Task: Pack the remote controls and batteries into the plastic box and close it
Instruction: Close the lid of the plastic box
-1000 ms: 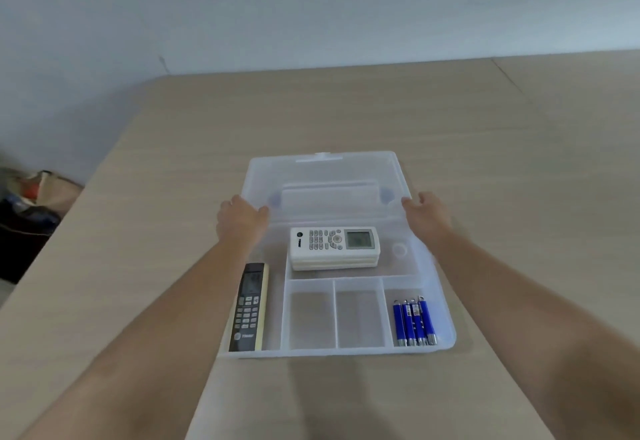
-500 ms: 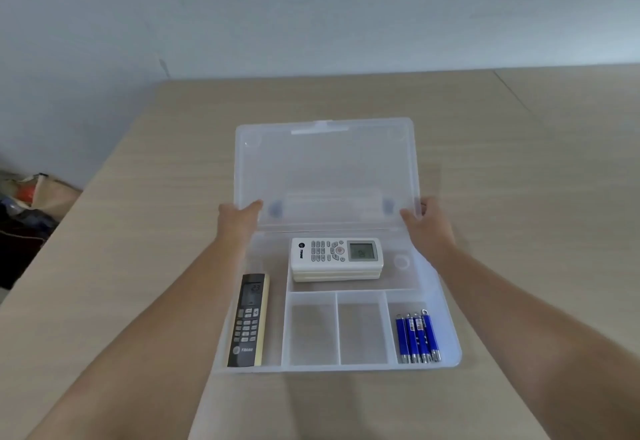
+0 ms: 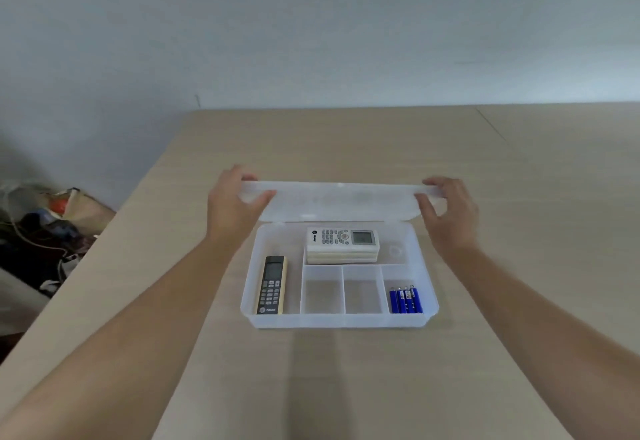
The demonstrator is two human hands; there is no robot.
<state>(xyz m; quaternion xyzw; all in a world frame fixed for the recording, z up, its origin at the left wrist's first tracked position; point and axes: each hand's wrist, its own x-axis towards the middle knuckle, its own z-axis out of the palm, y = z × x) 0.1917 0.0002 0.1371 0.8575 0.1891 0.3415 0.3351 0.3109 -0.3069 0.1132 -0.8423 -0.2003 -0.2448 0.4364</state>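
A clear plastic box point(image 3: 339, 320) with compartments sits on the table. Its hinged lid point(image 3: 341, 199) is raised and tilted over the back of the box. My left hand point(image 3: 233, 204) grips the lid's left corner and my right hand point(image 3: 446, 211) grips its right corner. White remotes point(image 3: 343, 244) are stacked in the back compartment. A black and gold remote point(image 3: 272, 283) lies in the left compartment. Several blue batteries point(image 3: 406, 299) stand in the front right compartment. The two middle front compartments hold nothing.
The wooden table point(image 3: 346, 387) stretches wide around the box, with its left edge running diagonally. Bags and clutter point(image 3: 45, 228) lie on the floor off the left edge. A grey wall stands behind the table.
Both hands have swung the lid up from lying flat behind the box and tipped it forward over the box. The view has tilted up too.
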